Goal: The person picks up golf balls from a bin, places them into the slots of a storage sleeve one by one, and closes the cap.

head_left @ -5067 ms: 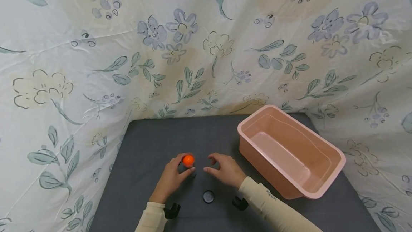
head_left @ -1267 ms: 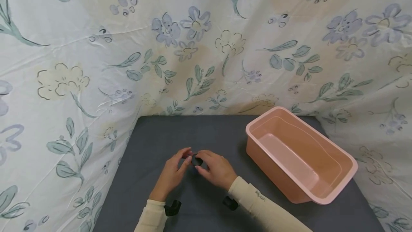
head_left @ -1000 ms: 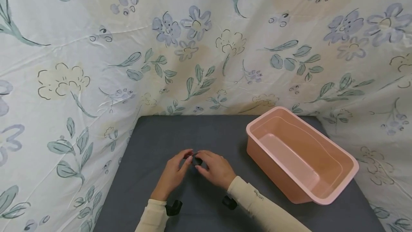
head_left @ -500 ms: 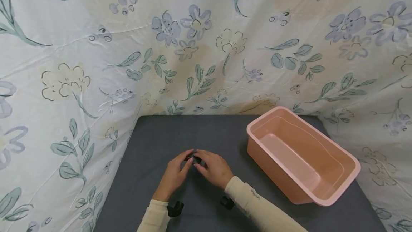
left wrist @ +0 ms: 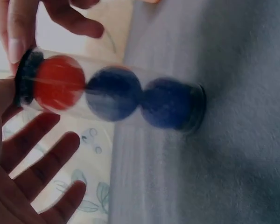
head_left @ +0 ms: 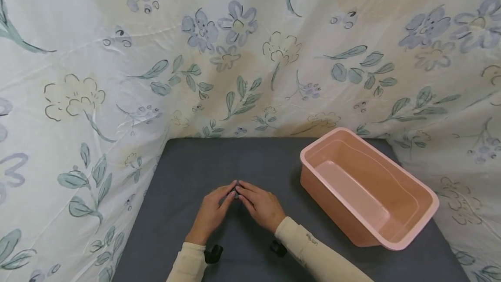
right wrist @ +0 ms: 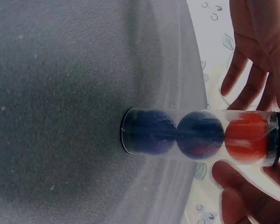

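Observation:
A clear tube (left wrist: 114,93) stands upright on the grey table (head_left: 188,164). It holds two blue balls (right wrist: 198,135) with an orange ball (left wrist: 58,83) on top, under a black cap (left wrist: 25,77). Both hands meet over the tube's top. My left hand (head_left: 227,194) holds the upper end of the tube between thumb and fingers, its other fingers (left wrist: 51,158) spread beside it. My right hand (head_left: 244,193) pinches the cap (right wrist: 276,137), with one fingertip (left wrist: 16,44) on its edge. From the head view the hands hide nearly all of the tube.
A salmon-pink plastic bin (head_left: 391,167) with nothing in it sits at the right of the table, a hand's width from my right arm. Floral cloth (head_left: 235,56) closes in the back and both sides. Black wrist straps (head_left: 213,253) show near the front edge.
Five seconds ago the orange ball was at the tube's mouth and the black cap lay on the table. Now the cap is on the tube and both hands have closed tighter over it.

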`<action>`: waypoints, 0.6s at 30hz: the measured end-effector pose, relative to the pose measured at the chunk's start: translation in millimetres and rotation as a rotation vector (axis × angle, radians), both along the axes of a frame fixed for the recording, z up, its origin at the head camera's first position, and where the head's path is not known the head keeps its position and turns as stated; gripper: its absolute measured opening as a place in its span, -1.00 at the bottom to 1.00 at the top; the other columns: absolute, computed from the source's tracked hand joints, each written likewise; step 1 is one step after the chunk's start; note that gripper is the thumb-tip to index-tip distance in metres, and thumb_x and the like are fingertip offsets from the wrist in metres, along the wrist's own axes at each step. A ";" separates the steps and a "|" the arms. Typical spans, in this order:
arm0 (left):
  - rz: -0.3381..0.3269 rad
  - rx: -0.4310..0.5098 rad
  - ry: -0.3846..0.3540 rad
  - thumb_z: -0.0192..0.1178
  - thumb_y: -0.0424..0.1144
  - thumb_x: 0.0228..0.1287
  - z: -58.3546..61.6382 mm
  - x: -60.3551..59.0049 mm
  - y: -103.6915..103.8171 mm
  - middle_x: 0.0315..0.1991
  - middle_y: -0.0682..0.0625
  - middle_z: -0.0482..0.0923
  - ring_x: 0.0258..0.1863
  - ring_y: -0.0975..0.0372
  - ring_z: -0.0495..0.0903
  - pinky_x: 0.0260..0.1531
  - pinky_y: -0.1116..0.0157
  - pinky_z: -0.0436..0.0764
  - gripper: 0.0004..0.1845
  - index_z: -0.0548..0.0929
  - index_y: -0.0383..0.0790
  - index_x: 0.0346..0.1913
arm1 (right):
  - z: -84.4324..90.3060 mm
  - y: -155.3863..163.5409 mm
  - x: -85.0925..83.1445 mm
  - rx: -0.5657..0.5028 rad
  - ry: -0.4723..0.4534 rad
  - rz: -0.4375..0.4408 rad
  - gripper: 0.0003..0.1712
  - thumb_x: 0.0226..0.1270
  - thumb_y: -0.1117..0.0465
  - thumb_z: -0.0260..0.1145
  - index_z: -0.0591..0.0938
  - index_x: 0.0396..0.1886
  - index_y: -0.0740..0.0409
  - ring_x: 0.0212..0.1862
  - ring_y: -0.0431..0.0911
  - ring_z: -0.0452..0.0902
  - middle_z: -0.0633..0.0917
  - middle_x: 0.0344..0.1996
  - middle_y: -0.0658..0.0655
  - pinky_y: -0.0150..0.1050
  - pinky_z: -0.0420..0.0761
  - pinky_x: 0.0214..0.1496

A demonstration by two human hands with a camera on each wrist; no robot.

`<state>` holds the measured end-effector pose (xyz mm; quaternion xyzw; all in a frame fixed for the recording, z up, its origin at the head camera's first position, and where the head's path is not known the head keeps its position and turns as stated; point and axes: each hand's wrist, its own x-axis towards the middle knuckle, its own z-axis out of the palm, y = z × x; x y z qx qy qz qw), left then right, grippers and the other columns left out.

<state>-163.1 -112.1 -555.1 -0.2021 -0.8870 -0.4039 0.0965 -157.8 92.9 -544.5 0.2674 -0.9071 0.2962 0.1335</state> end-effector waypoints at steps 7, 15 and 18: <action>0.022 -0.033 0.014 0.18 -0.07 0.56 -2.3 -6.5 1.3 0.29 -0.01 0.65 0.28 0.05 0.65 0.30 -0.20 0.52 -0.57 0.61 0.01 0.39 | -0.7 0.2 -4.0 0.031 0.020 -0.021 -0.57 0.55 0.08 0.29 0.65 0.35 -0.07 0.12 -0.07 0.75 0.63 0.37 0.01 -0.09 0.77 0.03; 0.057 -0.105 -0.039 0.10 0.02 0.60 -5.4 -3.8 -3.6 0.44 -0.08 0.51 0.40 -0.05 0.52 0.34 -0.21 0.48 -0.47 0.45 0.03 0.52 | 2.6 -0.6 0.5 0.016 -0.127 -0.021 -0.54 0.63 -0.02 0.19 0.61 0.39 -0.02 0.27 -0.01 0.66 0.60 0.39 0.08 0.00 0.69 0.22; 0.081 -0.151 -0.053 0.07 0.06 0.62 -2.1 -3.7 -7.3 0.49 -0.11 0.44 0.43 -0.12 0.46 0.35 -0.25 0.44 -0.42 0.35 0.04 0.58 | 5.6 1.8 3.2 0.009 -0.164 -0.056 -0.49 0.64 -0.07 0.17 0.57 0.43 -0.01 0.32 0.03 0.62 0.59 0.40 0.11 0.05 0.64 0.29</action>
